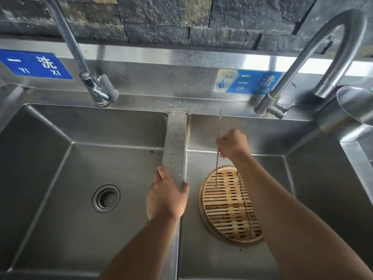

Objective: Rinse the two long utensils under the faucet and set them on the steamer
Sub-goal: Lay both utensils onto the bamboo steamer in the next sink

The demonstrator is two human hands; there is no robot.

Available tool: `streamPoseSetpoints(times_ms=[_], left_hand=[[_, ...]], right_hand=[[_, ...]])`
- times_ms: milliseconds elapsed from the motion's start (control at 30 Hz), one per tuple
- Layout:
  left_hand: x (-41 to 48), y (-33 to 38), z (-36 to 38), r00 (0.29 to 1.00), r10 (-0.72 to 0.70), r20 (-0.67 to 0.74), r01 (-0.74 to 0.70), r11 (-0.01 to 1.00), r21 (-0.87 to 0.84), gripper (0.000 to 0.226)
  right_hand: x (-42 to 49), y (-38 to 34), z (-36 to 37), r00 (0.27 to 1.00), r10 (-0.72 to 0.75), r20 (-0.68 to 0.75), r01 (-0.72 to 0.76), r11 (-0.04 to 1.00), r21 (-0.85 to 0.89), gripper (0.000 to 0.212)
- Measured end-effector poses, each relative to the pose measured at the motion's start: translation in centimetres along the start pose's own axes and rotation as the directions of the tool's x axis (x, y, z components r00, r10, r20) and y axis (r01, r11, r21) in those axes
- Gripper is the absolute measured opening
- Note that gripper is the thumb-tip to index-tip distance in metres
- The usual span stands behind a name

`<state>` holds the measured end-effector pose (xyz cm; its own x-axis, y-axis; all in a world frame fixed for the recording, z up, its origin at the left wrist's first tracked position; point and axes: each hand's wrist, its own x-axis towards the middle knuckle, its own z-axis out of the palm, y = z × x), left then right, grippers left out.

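Left basin (60,178) has nothing in it but the drain (106,198). Left hand (166,199) is just draped over the divider (175,138) between the two basins, fingers loosely curled on the edge, holding nothing, basically bracing.

Over in the right basin, the right hand (232,145) is closed around one long utensil (217,158), held nearly upright with its lower end hanging above the steamer (230,205). The second utensil (245,205) already lies across the slats, toward the right side.

The faucet (323,57) arcs off to the right and I can't see any water running, so I can't say if this one's rinsed. If it is, I'd tip it flat and lay it crosswise over the slats beside the other one. Go in tip-first and it could slide through a gap. Lower it gently; thin metal rolls.
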<state>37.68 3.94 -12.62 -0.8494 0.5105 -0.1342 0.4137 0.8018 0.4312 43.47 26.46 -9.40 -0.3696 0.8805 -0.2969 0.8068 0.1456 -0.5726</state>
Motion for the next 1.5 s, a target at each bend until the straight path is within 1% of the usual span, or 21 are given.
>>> streamPoseSetpoints(times_ms=[133,267,367,467,533,600,733,867,1067,1300,1400,1500], left_hand=[[0.0,0.0,0.1,1.000,-0.002,-0.019,0.003,1.000,0.004,0.074],[0.1,0.1,0.2,0.999,-0.027,-0.038,0.028,1.000,0.005,0.063],[0.0,0.2,0.2,0.999,-0.022,-0.049,0.023,1.000,0.015,0.060],[0.0,0.3,0.2,0.998,-0.027,-0.058,0.029,0.999,0.031,0.054],[-0.1,0.3,0.2,0.998,-0.021,-0.060,0.023,1.000,0.021,0.049],[-0.2,0.4,0.1,0.998,-0.021,-0.061,0.022,1.000,0.017,0.046],[-0.1,0.5,0.1,0.998,-0.031,-0.055,0.032,0.999,0.013,0.042],[-0.1,0.6,0.1,0.998,-0.020,-0.059,0.022,0.999,0.029,0.043],[-0.1,0.7,-0.1,0.998,-0.031,-0.048,0.032,0.999,0.032,0.043],[-0.3,1.0,-0.4,0.999,-0.032,-0.043,0.034,0.999,0.040,0.045],[-0.3,1.0,-0.4,0.998,-0.038,-0.042,0.040,0.998,0.040,0.045],[-0.3,1.0,-0.4,0.998,-0.039,-0.042,0.040,0.999,0.034,0.045]], right_hand=[[-0.1,6.6,1.7,0.999,0.034,0.032,-0.032,0.998,-0.062,0.024],[-1.0,12.7,4.4,0.997,0.045,0.062,-0.038,0.993,-0.108,0.022],[-1.5,15.7,6.3,0.995,0.036,0.090,-0.024,0.991,-0.129,0.023],[-2.0,17.8,8.1,0.988,0.051,0.143,-0.028,0.988,-0.154,0.020],[-2.4,19.0,9.2,0.987,0.054,0.151,-0.025,0.982,-0.187,0.016],[-2.6,19.7,9.9,0.984,0.066,0.163,-0.033,0.979,-0.199,0.012],[-2.5,21.1,10.9,0.971,0.082,0.224,-0.031,0.975,-0.220,0.020],[-2.1,22.2,11.5,0.968,0.080,0.237,-0.023,0.972,-0.235,0.028],[-1.5,23.0,11.9,0.972,0.106,0.211,-0.062,0.977,-0.203,0.021],[-1.2,22.3,12.9,0.954,0.102,0.281,-0.040,0.975,-0.218,0.026],[-1.5,22.2,13.2,0.951,0.102,0.292,-0.038,0.976,-0.216,0.026],[-1.5,22.0,13.1,0.952,0.098,0.290,-0.024,0.968,-0.251,0.027]])
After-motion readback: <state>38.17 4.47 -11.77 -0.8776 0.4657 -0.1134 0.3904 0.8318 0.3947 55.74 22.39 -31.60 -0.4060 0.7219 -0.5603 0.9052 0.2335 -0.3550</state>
